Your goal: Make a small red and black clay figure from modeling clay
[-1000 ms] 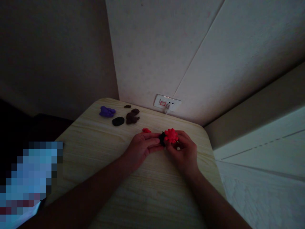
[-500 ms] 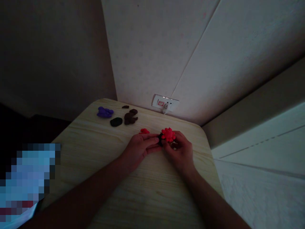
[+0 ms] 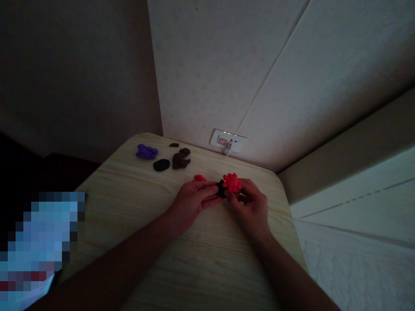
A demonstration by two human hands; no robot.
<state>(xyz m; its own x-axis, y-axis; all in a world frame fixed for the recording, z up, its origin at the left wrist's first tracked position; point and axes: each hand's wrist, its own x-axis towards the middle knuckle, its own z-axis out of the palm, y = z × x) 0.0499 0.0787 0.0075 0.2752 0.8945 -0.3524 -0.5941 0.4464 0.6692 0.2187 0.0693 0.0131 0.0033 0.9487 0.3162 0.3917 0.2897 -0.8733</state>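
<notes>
A bumpy red clay shape (image 3: 231, 182) with a black part under it sits between my hands on a light wooden table (image 3: 136, 203). My left hand (image 3: 193, 200) lies low on the table, its fingertips pressed against the shape's left side. My right hand (image 3: 251, 206) curls round the shape from the right and grips it. A small red clay scrap (image 3: 199, 177) lies just beyond my left fingers.
At the table's far left lie a purple clay lump (image 3: 146, 151), a black clay disc (image 3: 161, 164) and brown clay pieces (image 3: 180, 159). A wall socket (image 3: 228, 140) with a plug sits behind the table. The table's right edge drops beside my right wrist.
Both hands stay on the red clay shape with only slight finger shifts. The view has swayed a little.
</notes>
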